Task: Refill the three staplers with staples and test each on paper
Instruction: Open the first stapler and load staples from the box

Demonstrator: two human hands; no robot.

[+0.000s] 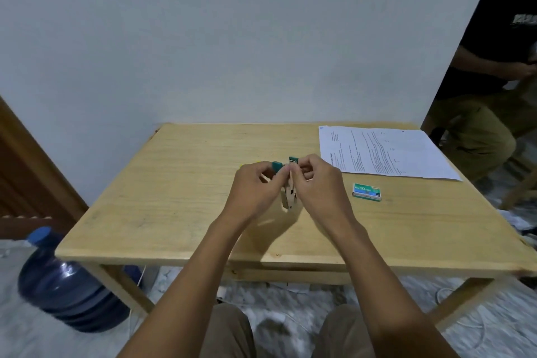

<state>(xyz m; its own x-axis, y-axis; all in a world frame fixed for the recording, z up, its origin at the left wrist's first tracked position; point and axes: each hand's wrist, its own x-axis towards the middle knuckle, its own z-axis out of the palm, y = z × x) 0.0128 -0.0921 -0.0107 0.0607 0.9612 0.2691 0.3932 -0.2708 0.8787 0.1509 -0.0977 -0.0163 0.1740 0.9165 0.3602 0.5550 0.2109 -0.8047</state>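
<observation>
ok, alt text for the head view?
The left hand and right hand hold a small pale stapler over a wooden table. A green staple box and printed paper lie to the right; teal items behind the hands are mostly hidden.

My view from here: left hand (255,186) and right hand (316,183) meet mid-counter, side by side, with a pale cream stapler (289,196) held between their fingers. A teal plastic stapler (276,166) pokes out just behind the left hand. A small green cardboard staple box (366,191) sits right of the right hand. White printed paper sheets (383,151) lie behind it, at the far right corner of the light wooden counter (174,183). A big blue plastic water jug (64,279) stands on the floor, left of the counter.
</observation>
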